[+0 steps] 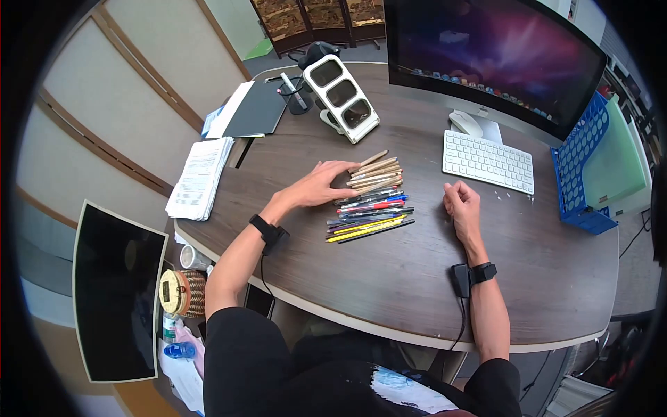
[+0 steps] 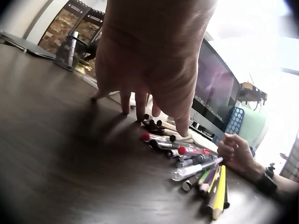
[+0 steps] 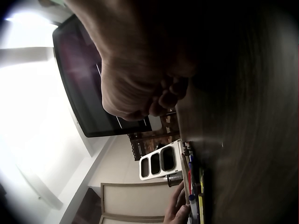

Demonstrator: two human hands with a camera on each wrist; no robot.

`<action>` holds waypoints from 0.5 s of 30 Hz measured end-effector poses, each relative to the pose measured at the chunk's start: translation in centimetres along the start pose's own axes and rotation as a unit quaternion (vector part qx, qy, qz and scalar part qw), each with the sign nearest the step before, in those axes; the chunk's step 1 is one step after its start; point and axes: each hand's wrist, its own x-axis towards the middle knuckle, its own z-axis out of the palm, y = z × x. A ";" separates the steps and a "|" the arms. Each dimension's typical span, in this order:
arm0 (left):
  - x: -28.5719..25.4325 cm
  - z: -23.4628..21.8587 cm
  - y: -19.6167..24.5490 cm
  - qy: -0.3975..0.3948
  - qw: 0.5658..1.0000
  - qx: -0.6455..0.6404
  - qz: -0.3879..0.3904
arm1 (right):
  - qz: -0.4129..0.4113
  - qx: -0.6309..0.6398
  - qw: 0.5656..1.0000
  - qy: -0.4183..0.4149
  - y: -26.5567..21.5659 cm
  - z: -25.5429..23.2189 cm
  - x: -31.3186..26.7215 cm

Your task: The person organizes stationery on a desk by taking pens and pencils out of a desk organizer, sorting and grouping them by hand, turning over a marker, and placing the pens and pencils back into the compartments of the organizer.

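Note:
My left hand point(image 1: 321, 183) reaches over the left ends of a bundle of wooden pencils point(image 1: 375, 174), its fingers stretched out and spread. In the left wrist view those fingers point down near the desk, with the thumb by the pencil ends. Just below the pencils lie several pens point(image 1: 375, 203) with clear, red and blue bodies. Nearest me is a row of coloured pencils point(image 1: 368, 229), yellow, purple and black among them. To the right of these, my right hand point(image 1: 463, 206) rests on the desk, fingers curled in, holding nothing.
A white organizer with three compartments point(image 1: 342, 97) stands tilted behind the pencils, beside a dark pen cup point(image 1: 299, 104). A white keyboard point(image 1: 488, 161), mouse point(image 1: 467, 125) and monitor point(image 1: 493, 62) are at the back right. Stacked papers point(image 1: 200, 179) and a blue file rack point(image 1: 582, 167) flank them.

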 end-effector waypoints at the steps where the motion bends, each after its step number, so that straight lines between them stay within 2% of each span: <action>1: -0.1 -0.4 -0.4 0.001 0.997 -0.069 -0.029 | 0.001 -0.007 1.000 0.001 0.0 0.0 0.1; 4: 0.4 -1.0 -3.5 0.002 0.951 -0.297 -0.087 | 0.000 -0.013 1.000 0.019 0.1 0.3 0.2; 6: 0.8 -1.8 -6.0 0.020 0.934 -0.349 -0.077 | -0.001 -0.011 1.000 0.028 0.0 0.4 0.2; 7: 1.0 -1.7 -7.2 0.046 0.902 -0.424 -0.065 | 0.001 -0.017 0.999 0.032 0.0 0.5 0.2; 8: 1.2 -1.7 -8.5 0.042 0.900 -0.429 -0.061 | 0.001 -0.020 0.999 0.037 0.1 0.5 0.2; 10: 1.6 -1.6 -10.6 0.112 0.793 -0.589 -0.104 | 0.003 -0.031 0.999 0.045 0.1 0.5 0.4; 11: 1.5 -1.5 -11.4 0.141 0.760 -0.625 -0.109 | 0.004 -0.035 0.998 0.048 0.1 0.6 0.4; 12: 1.5 -1.3 -12.2 0.136 0.756 -0.631 -0.107 | 0.007 -0.038 0.998 0.051 0.1 0.7 0.3; 14: 1.6 -1.2 -13.4 0.144 0.687 -0.707 -0.089 | 0.007 -0.051 0.997 0.054 0.1 0.8 0.4; 15: 1.5 -1.0 -14.1 0.144 0.668 -0.725 -0.085 | 0.006 -0.058 0.997 0.051 0.2 0.9 0.3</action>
